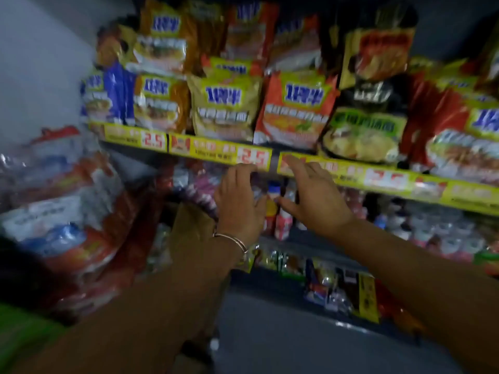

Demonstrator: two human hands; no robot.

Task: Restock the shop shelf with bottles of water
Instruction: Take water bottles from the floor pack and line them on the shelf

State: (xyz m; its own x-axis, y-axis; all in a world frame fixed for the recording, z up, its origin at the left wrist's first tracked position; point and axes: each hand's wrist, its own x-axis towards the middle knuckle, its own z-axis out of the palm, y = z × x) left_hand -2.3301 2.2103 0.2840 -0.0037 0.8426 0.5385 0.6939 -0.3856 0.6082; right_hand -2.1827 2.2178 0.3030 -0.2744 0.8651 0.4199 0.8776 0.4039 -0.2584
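Note:
My left hand (239,201), with bangles at the wrist, reaches under the yellow price rail (221,151) into the middle shelf (318,244). Its fingers curl near a blurred clear shape, and I cannot tell whether they grip it. My right hand (314,195) is beside it, fingers spread, holding nothing. Between the two hands stand small bottles (272,201), one with a blue cap. Clear bottles (432,225), probably water, stand in a blurred row further right on that shelf. Shrink-wrapped packs with red labels (59,201) are piled at the left.
Instant noodle packets (224,103) fill the shelf above the price rail. A brown cardboard piece (189,225) sits behind my left wrist. Snack packets (332,279) line the lower shelf edge. Grey floor (297,341) lies below.

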